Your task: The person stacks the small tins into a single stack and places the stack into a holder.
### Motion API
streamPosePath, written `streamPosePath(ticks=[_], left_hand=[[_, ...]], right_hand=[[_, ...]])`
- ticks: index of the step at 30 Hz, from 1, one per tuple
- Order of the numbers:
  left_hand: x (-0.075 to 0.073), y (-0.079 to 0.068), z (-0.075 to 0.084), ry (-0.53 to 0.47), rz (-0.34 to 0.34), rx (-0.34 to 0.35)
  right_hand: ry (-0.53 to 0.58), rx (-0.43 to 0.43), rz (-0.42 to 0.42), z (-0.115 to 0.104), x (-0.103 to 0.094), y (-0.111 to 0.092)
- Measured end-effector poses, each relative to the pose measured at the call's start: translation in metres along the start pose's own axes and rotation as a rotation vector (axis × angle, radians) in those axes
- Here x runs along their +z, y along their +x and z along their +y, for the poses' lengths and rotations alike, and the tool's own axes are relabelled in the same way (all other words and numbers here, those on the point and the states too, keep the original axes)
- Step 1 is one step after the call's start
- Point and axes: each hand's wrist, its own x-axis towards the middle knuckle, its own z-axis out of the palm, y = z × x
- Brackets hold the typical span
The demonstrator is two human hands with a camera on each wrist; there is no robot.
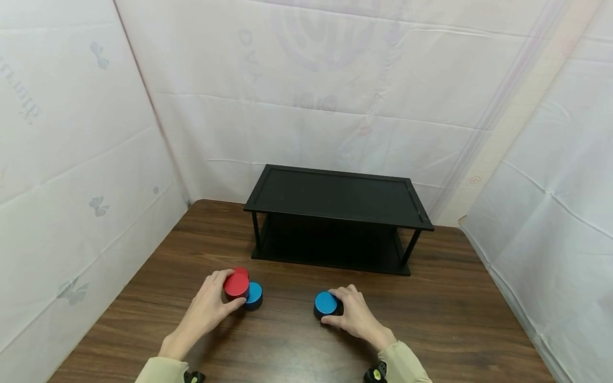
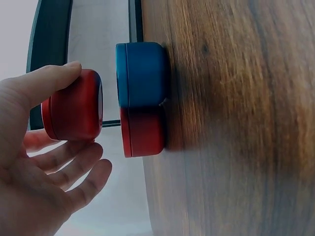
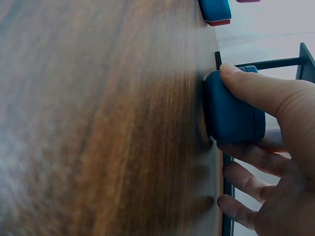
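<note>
My left hand [image 1: 207, 308] grips a small round red tin [image 1: 237, 285] between thumb and fingers. In the left wrist view this red tin [image 2: 74, 107] is raised off the table. Beneath it, a blue tin [image 1: 254, 294] and a second red tin [image 1: 241, 271] stand side by side on the wood, the latter partly hidden in the head view. To the right, my right hand [image 1: 356, 315] pinches another blue tin [image 1: 326, 303]. The right wrist view has this blue tin [image 3: 234, 110] at the tabletop; whether it touches the wood I cannot tell.
A black two-level rack [image 1: 335, 197] stands at the back of the brown wooden table [image 1: 282, 351], with a flat top and an open lower shelf. White sheeting [image 1: 311, 96] closes off the back and both sides.
</note>
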Motion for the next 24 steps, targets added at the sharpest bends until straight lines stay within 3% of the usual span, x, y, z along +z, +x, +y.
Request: streamPosePath(ticks=[24], left_hand=[[0.014,0.007,0.017,0.021,0.017,0.061]], right_hand=[[-0.013,-0.009,0.003,0.001,0.0,-0.001]])
